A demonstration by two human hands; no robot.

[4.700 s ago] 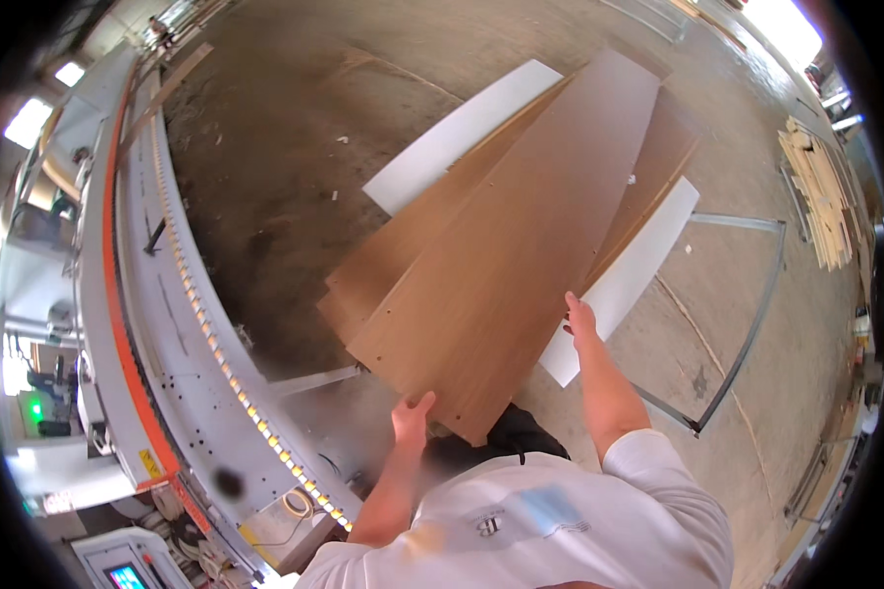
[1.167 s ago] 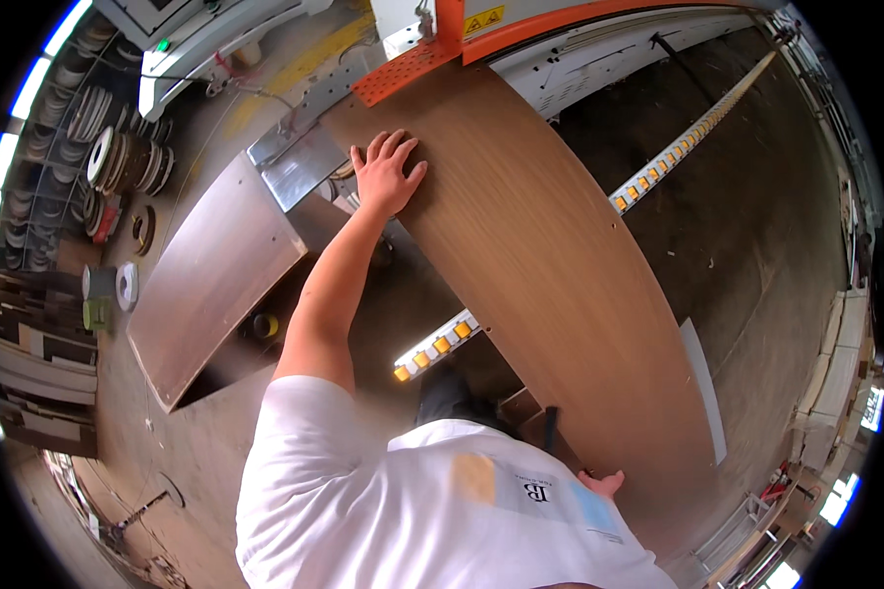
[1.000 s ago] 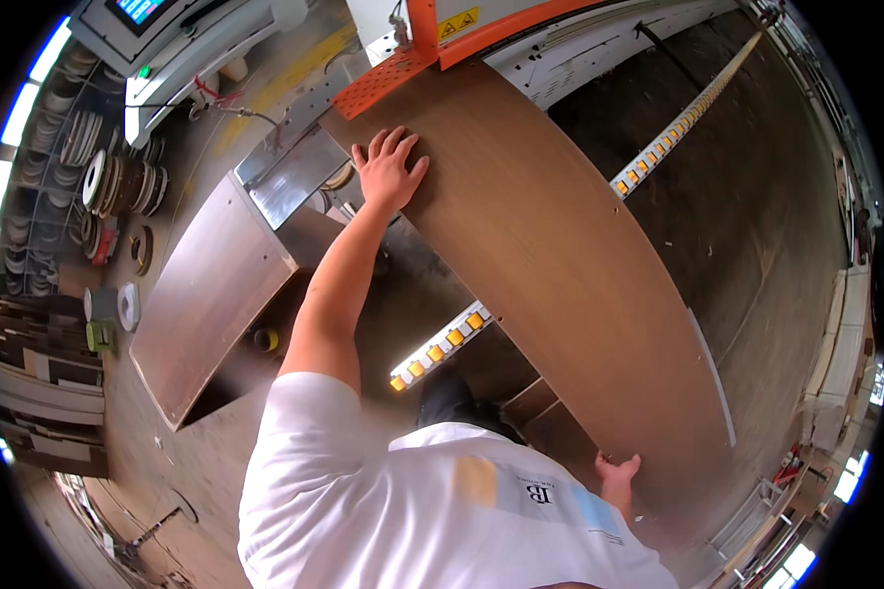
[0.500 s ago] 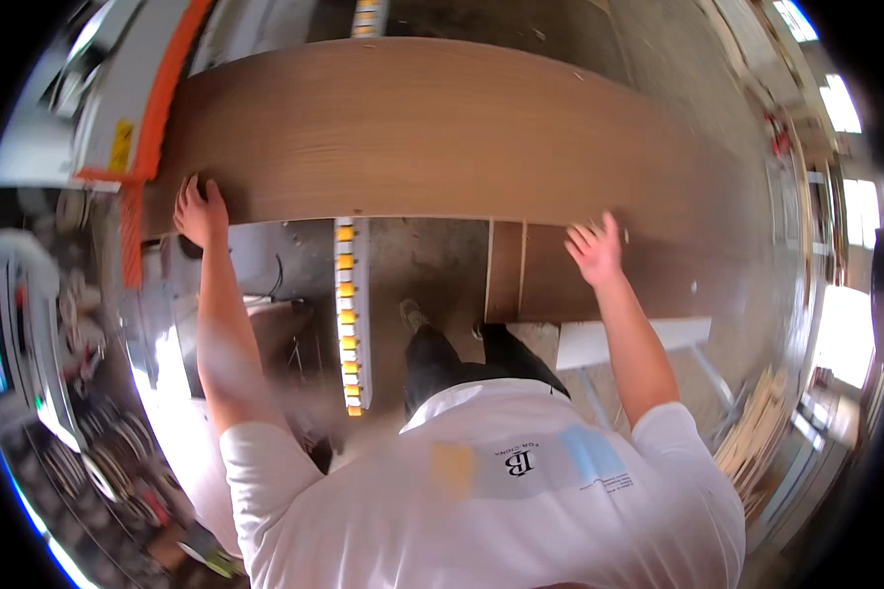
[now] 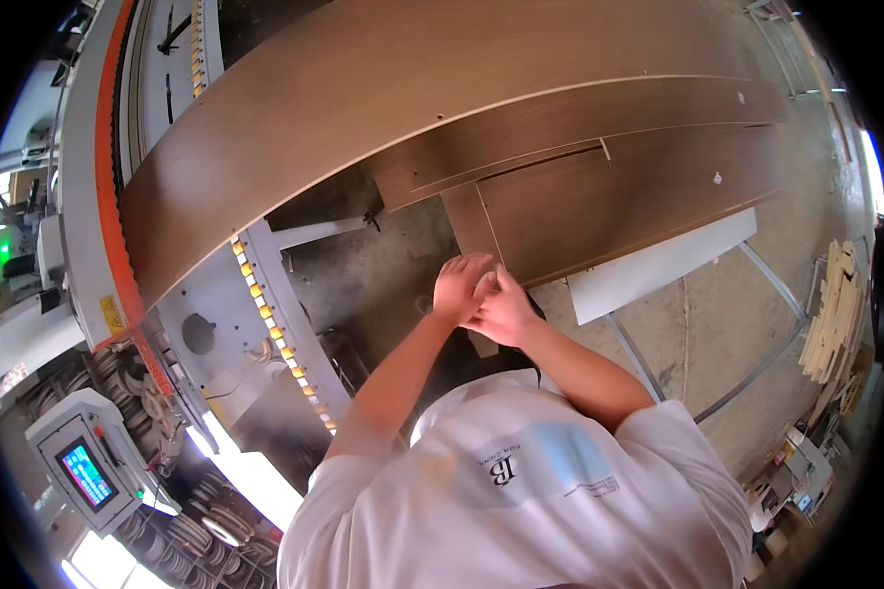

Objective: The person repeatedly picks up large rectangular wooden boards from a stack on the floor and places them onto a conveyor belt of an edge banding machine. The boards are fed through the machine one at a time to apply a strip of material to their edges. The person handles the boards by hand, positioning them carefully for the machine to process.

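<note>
My left hand and my right hand are brought together in front of my body, touching each other. The left fingers stretch toward the right hand, whose fingers are partly overlapped. No object shows between them. Both hands are off the long brown wood-grain board, which lies beyond them with its left end against the orange-edged machine. Just past my hands are more brown boards, lying stacked and overlapping one another.
A rail with yellow rollers runs along my left. Below the machine stands a control panel with a lit screen. A white board rests under the stack on a metal frame. Wooden strips are piled at the right.
Both hands have left the long board and come together near my body. The view has turned and shifted right, bringing more of the stacked boards into sight.
</note>
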